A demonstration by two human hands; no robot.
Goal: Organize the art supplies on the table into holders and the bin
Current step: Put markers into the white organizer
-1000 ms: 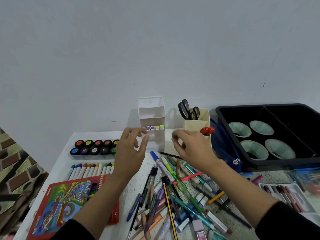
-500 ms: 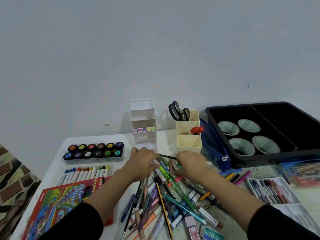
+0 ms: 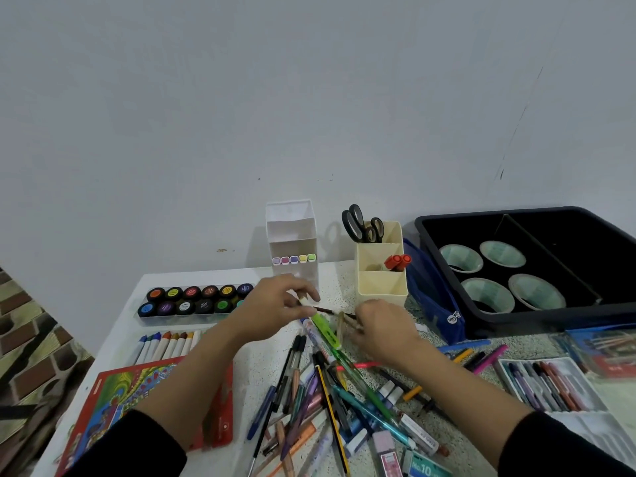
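A pile of loose pens, pencils and markers [image 3: 320,401] lies in the middle of the table. At its far end my left hand [image 3: 275,304] pinches the end of a green highlighter [image 3: 326,331], which tilts up off the pile. My right hand [image 3: 382,330] grips a few tan pencils [image 3: 341,326] just in front of the cream holder [image 3: 380,287], which has scissors and red markers in it. A white tiered holder [image 3: 292,242] with a row of pastel markers stands to its left. The black bin [image 3: 516,316] sits at the back right.
A tray of paint pots [image 3: 192,299], a row of crayons [image 3: 168,344] and a red colouring book [image 3: 137,401] lie at the left. A blue pouch [image 3: 433,297] leans between holder and bin. A marker tray [image 3: 550,383] is at the right. Tape rolls [image 3: 502,253] sit in the bin.
Both hands came down from the holders onto the far end of the pile. The left hand then picked up the green highlighter and the right hand gathered tan pencils.
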